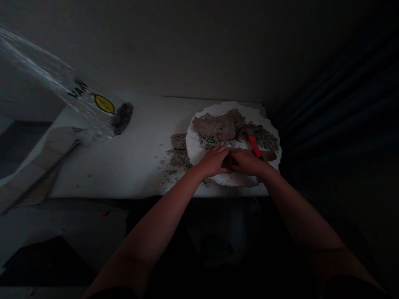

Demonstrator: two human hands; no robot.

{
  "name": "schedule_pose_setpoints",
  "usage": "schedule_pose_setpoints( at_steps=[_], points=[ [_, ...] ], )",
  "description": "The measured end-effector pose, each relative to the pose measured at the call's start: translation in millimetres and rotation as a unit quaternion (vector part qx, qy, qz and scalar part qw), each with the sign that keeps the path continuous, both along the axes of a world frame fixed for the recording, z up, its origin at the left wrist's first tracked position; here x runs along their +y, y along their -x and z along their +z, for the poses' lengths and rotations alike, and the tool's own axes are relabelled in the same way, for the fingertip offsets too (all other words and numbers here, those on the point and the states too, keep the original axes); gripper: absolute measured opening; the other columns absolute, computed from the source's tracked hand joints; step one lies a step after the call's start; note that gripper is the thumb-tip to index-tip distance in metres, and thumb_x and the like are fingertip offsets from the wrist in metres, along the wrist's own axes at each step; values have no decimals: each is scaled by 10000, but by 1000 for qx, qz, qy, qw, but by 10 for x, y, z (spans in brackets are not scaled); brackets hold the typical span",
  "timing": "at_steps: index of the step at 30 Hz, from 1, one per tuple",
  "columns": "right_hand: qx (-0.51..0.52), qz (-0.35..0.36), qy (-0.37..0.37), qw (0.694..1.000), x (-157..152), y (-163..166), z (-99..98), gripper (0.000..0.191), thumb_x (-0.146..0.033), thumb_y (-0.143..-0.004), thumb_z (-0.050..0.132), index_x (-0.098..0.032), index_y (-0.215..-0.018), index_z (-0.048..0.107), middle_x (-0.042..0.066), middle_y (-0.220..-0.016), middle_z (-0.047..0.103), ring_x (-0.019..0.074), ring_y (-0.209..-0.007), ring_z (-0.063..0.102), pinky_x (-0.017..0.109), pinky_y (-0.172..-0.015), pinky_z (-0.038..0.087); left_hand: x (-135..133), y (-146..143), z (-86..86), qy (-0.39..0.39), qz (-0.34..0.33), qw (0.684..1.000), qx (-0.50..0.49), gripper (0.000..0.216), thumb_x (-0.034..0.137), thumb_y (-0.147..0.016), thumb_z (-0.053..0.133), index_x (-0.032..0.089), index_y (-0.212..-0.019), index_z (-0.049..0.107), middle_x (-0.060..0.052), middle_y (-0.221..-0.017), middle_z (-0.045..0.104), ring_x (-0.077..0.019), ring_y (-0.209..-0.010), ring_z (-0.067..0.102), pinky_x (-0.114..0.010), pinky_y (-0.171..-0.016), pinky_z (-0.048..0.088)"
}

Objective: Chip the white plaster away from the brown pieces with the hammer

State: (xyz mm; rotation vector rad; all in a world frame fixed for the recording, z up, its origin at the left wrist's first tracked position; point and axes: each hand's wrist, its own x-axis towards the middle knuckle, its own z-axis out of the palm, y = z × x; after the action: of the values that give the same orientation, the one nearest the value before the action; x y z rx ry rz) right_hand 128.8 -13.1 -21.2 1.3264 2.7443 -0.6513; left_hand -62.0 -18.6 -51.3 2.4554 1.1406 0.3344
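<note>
My left hand [215,161] and my right hand [247,162] meet over a white, ragged-edged round slab. Both are closed around a small dark brown piece [230,162], mostly hidden by the fingers; its exact kind is too dark to tell. Just beyond my right hand lies a tool with a red handle [254,145], its far end among grey crumbs. A brown, rough-textured curved slab [215,126] rests farther back on the white round slab [195,147]. By my right wrist, a smooth brown strip [269,155] shows at the side.
Grey rubble [264,139] covers the slab's right side, and crumbs [177,160] are scattered left of it on the white table [124,166]. A clear plastic bag [84,97] with a yellow mark stands at left. Dark curtains [343,91] hang at right.
</note>
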Motion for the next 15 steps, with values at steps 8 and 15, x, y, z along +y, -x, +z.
schedule_pose_setpoints(
  at_steps=[8,15],
  points=[
    [0,12,0,1000,24,-2,-20,221,-211,-841,622,-145,-1046,677,132,-1088,709,231,-932,652,302,-803,468,-3,1,-4,-7,0,1000,-2,580,440,-750,798,165,-1202,559,-126,-1285,575,-311,-1232,507,-439,-1021,434],
    [13,8,-8,1000,4,-9,-26,241,-211,-848,622,-148,-1073,678,135,-1087,708,239,-930,651,315,-802,471,2,6,-23,-7,-1,1000,-8,618,435,-743,802,180,-1244,547,-123,-1312,567,-314,-1248,499,-441,-1028,431]
  ],
)
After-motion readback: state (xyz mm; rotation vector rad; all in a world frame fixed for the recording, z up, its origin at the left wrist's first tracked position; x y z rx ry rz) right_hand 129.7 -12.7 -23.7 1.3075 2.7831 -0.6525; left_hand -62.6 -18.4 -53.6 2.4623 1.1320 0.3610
